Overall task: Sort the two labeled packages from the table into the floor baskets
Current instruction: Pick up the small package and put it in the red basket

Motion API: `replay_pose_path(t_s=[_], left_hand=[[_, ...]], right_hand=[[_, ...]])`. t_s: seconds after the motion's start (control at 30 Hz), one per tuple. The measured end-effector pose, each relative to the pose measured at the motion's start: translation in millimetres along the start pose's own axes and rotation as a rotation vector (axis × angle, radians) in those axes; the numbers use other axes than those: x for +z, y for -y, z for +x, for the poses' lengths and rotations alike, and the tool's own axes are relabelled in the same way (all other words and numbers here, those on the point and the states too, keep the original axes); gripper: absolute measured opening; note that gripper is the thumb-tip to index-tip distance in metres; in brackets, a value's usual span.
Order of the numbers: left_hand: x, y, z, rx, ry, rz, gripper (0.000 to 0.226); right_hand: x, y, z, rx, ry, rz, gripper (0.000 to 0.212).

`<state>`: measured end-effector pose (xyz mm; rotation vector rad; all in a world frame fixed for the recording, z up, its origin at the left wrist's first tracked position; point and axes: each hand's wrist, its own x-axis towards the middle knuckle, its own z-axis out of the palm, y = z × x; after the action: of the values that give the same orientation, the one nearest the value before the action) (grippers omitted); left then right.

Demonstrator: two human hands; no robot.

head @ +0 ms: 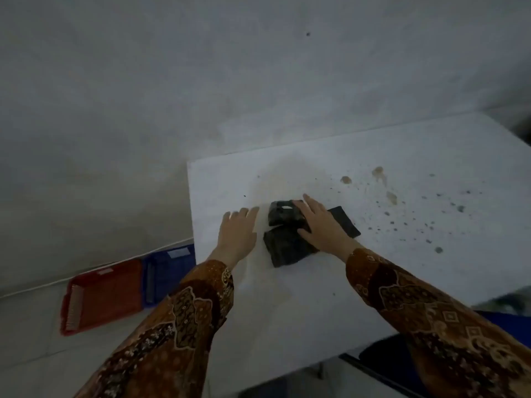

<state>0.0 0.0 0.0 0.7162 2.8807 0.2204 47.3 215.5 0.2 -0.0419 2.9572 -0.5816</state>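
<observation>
Two black wrapped packages lie close together on the white table [344, 282]. The far package [283, 215] shows a small white label on top. The near package [287, 248] sits just in front of it. My right hand [321, 225] rests flat over the right sides of both, fingers spread, not closed around either. To the left of the packages my left hand [238, 234] lies open on the table, apart from them. On the floor to the left stand a red basket [100, 297] and a blue basket [169, 271], side by side.
A flat black rectangular object [346, 222] lies on the table just right of my right hand. Brown stains and dark specks mark the table's right half. A grey wall rises behind. A dark blue object [500, 320] shows under the table's front right edge.
</observation>
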Motion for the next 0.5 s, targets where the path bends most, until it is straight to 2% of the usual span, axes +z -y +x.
replay_pose_path(t_s=[0.13,0.3,0.43,0.5], left_hand=[[9,-2,42,0.195,-0.043,0.015,0.069],[28,0,65,0.386,-0.081,0.134,0.049],[23,4,71,0.389,-0.127,0.066,0.043],[13,3,75,0.352,-0.16,-0.081,0.039]], right_hand=[[9,-7,16,-0.052,0.081,-0.039,0.061],[20,-5,26,-0.021,0.019,-0.036,0.046],[12,-5,34,0.004,0.004,0.001,0.044],[-1,-5,41,-0.018,-0.038,0.039,0.041]])
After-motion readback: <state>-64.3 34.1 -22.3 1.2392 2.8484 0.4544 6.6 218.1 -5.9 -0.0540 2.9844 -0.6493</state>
